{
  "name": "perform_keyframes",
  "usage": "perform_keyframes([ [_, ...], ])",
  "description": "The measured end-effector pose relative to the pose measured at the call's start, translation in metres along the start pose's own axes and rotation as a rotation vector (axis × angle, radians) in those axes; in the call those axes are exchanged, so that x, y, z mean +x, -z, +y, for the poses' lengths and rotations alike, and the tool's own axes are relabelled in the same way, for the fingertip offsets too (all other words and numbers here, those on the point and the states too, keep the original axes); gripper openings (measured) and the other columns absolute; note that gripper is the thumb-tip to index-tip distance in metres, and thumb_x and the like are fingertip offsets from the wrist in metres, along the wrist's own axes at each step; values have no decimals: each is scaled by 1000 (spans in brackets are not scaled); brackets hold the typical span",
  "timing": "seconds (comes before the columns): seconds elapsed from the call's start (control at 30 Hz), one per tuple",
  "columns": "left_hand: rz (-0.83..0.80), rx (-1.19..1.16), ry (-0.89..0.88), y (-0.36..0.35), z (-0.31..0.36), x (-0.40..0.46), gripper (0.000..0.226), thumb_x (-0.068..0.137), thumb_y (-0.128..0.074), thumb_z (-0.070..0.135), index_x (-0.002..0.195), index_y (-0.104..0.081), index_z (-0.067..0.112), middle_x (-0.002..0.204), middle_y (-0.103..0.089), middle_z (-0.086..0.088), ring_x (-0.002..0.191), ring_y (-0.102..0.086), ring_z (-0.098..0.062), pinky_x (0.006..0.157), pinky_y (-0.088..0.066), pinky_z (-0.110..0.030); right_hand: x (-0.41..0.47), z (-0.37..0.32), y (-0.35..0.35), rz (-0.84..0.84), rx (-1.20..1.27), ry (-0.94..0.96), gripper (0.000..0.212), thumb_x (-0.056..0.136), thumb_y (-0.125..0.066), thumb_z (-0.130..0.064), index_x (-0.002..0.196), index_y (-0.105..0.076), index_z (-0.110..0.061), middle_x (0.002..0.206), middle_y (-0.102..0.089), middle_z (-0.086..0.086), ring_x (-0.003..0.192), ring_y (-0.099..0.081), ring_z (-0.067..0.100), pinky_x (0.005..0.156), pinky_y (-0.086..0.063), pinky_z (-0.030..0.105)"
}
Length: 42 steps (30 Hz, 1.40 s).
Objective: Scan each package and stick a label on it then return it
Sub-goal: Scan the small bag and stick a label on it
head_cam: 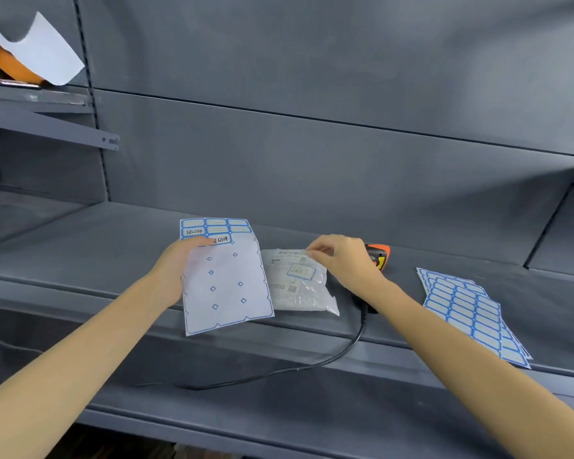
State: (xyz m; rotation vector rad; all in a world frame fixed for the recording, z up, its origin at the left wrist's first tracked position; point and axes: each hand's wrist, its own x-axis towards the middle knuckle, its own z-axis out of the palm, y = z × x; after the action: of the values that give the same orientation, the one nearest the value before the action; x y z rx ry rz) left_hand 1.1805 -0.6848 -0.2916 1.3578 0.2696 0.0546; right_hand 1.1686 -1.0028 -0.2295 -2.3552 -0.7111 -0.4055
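On the shelf [113, 246], the label sheet [224, 283] lies left of and just beside the package [299, 286], the scanner [378, 255] lies behind the package to its right, and the stack of label sheets [471, 313] lies farther right, well apart.

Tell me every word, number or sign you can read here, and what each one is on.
Nothing can be read with certainty.
Label sheet in the left hand: two labels carry dark handwritten characters, upside down, not legible.
White package under the right hand: printed lines, a small square code and a blue-framed label, all too small and blurred.
Orange scanner: a yellow mark, unreadable.
Stack of label sheets: blank labels.
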Motion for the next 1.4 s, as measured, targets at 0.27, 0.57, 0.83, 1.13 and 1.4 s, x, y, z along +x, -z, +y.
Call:
perform_keyframes([
  [0.27,26,-9,30,7,-12,13,68,60,-85,42,120,-64,17,117,-68,-11,105,-66,-35,91,-49,-60,-8,-2,-13,-90,-251,102,15,93,-57,-27,93,-71,-22,93,-68,-8,93,-54,11,83,-47,33],
  [0.57,41,6,46,0,-12,11,67,61,-84,40,121,-63,18,119,-67,-11,107,-66,-34,91,-49,-59,-18,-10,-7,-251,-348,148,25,96,-49,-33,103,-71,-25,106,-65,-8,102,-53,15,92,-45,36],
  [0.83,5,-25,10,-12,-10,-1,61,68,-80,39,122,-62,17,121,-66,-12,109,-64,-35,95,-47,-58,-30,-4,-2,-452,-567,134,42,99,-32,-53,134,-52,-40,145,-42,-13,128,-32,22,106,-26,37],
  [1.13,-80,-34,-65,-52,15,-49,47,82,-69,32,124,-62,13,122,-65,-12,111,-63,-33,97,-49,-50,-8,-13,23,-167,358,-262,20,96,-51,-35,93,-70,-37,101,-69,-17,102,-61,9,91,-45,22],
  [1.4,-243,-85,-151,-128,39,-90,24,89,-60,10,110,-68,17,99,-74,-4,80,-71,-18,64,-56,-25,-6,-36,25,9,672,-412,28,94,-61,-22,116,-60,-5,105,-71,10,85,-67,19,84,-56,34],
])
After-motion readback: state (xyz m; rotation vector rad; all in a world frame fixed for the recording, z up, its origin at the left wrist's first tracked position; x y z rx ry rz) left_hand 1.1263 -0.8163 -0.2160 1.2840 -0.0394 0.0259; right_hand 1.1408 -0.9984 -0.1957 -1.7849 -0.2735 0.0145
